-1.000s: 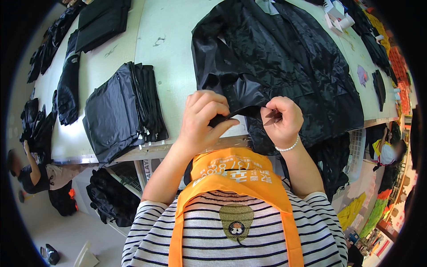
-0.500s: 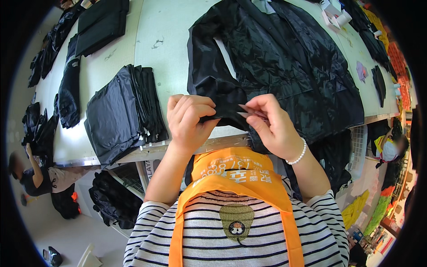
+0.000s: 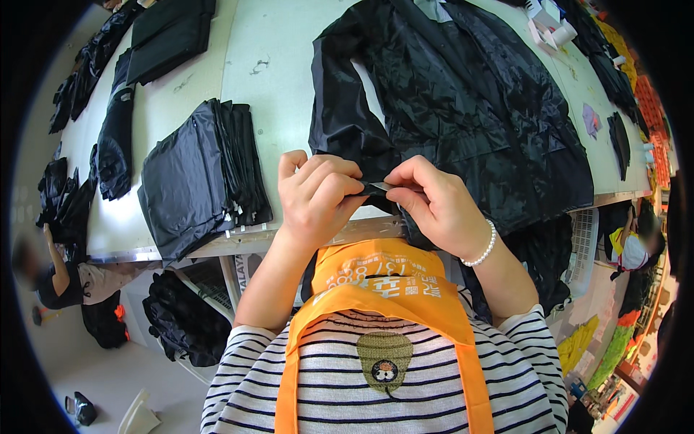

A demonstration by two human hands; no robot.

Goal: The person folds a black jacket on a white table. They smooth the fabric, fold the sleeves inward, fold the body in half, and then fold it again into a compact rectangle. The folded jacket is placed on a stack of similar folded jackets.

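A black jacket [image 3: 481, 108] lies spread on the table, one sleeve [image 3: 343, 108] drawn down to the front edge. My left hand [image 3: 316, 192] pinches the end of that sleeve between thumb and fingers. In my right hand [image 3: 441, 206] is a pair of small thread snips [image 3: 379, 186]. Their pointed metal tips are together at the cuff's edge, close to my left fingertips. Most of the snips is hidden inside my right fingers, and any thread at the tips is too small to make out.
A stack of folded black garments [image 3: 206, 170] sits left of my hands on the pale table [image 3: 271, 94]. Farther off are another dark folded pile [image 3: 172, 36] and a small white box [image 3: 546, 25]. Crates with black clothes [image 3: 184, 318] stand below. Other people are at both sides.
The snips' two blades stood apart and now are together at the cuff. My hands have drawn slightly closer to each other. The view has shifted a little.
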